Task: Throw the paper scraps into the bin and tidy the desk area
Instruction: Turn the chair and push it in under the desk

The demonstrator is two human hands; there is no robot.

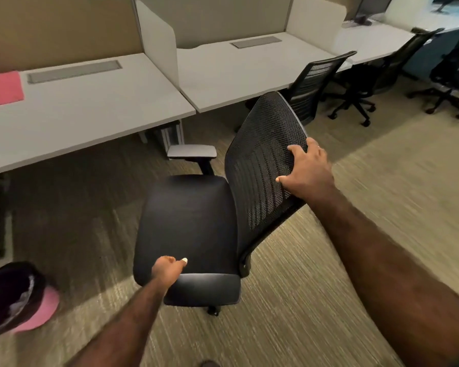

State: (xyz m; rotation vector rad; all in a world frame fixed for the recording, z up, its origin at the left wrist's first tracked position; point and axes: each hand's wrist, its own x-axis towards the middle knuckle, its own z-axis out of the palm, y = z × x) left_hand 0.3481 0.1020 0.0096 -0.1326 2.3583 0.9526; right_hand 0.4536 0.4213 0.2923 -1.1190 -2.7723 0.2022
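A black office chair (188, 221) with a mesh back stands on the carpet in front of the grey desk (90, 112). My right hand (306, 168) grips the right edge of the mesh backrest. My left hand (167, 270) rests on the near armrest (204, 287), fingers curled, with a small white scrap of paper (184, 259) pinched at the fingertips. A dark bin (8, 295) with a liner stands at the lower left, beside something pink (41, 313) on the floor. A pink sheet (2, 88) lies on the desk at far left.
White dividers (157, 38) separate the desks. A second grey desk (236, 67) lies to the right, with more black chairs (316, 80) beyond it. Monitors (368, 9) stand at the back right. Open carpet stretches to the right of the chair.
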